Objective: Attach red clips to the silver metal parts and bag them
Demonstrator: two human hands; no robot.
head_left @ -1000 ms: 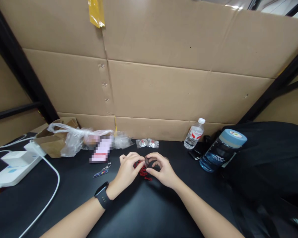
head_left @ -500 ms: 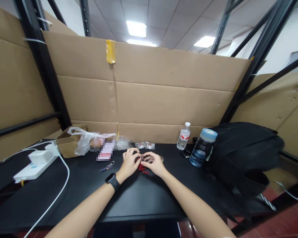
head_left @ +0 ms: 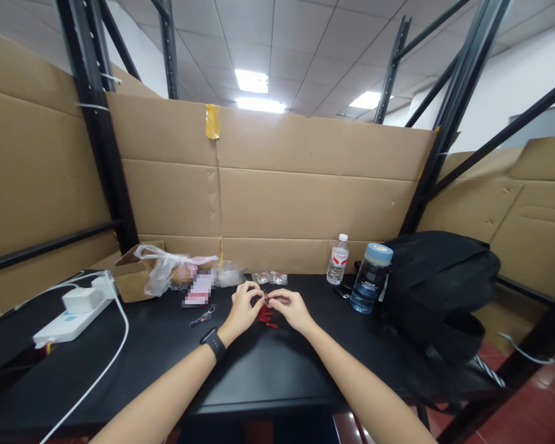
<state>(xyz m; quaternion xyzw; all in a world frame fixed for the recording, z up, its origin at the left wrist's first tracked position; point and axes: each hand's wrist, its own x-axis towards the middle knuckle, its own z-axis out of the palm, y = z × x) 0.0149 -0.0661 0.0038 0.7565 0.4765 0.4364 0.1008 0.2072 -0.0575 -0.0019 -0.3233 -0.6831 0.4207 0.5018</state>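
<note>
Both my hands meet above the black table (head_left: 259, 370), fingertips pinched together around a small dark piece (head_left: 266, 297) whose kind I cannot make out. My left hand (head_left: 246, 308), with a black watch (head_left: 213, 344) on its wrist, grips it from the left. From the other side my right hand (head_left: 292, 308) pinches it between thumb and fingers. Red cords (head_left: 265, 315) lie on the table just below the fingertips, one ending in a small loop. Much of the held piece is hidden by the fingers.
Left of my hands lie a keychain (head_left: 202, 316), a blurred-out card (head_left: 198, 290), a plastic bag (head_left: 160, 271) and a white power strip (head_left: 74, 320). Small clear packets (head_left: 269, 278) sit behind. On the right stand a water bottle (head_left: 337, 262), a blue-lidded bottle (head_left: 370, 280) and a black backpack (head_left: 437, 290).
The camera view has tilted and shifted slightly. My right fingers have straightened a little at the small piece, while both hands stay together over the red cords.
</note>
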